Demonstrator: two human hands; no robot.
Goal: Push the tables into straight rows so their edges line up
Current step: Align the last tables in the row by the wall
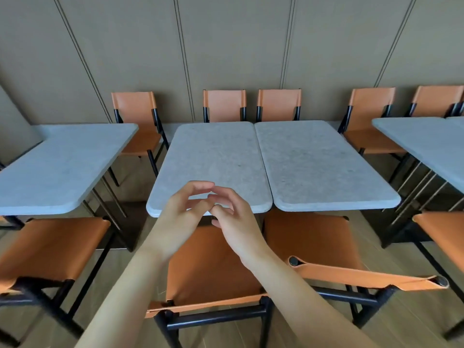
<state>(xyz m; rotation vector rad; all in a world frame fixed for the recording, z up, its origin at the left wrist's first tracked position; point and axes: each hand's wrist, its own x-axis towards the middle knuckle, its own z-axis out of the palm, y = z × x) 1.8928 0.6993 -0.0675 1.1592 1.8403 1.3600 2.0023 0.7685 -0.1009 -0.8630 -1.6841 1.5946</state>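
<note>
Two grey stone-topped tables stand side by side in front of me: the centre-left table [208, 156] and the centre-right table [319, 162], their long edges touching. The right one's near edge sits a little closer to me. My left hand [183, 217] and my right hand [236, 219] are raised together over the near edge of the centre-left table, fingers loosely curled and touching each other, holding nothing. Neither hand rests on a tabletop.
A third table [57, 169] stands angled at the left, a fourth table [426, 144] at the right. Orange leather chairs with black frames line the far wall [224, 105] and the near side [213, 267], directly below my arms. A panelled wall closes the back.
</note>
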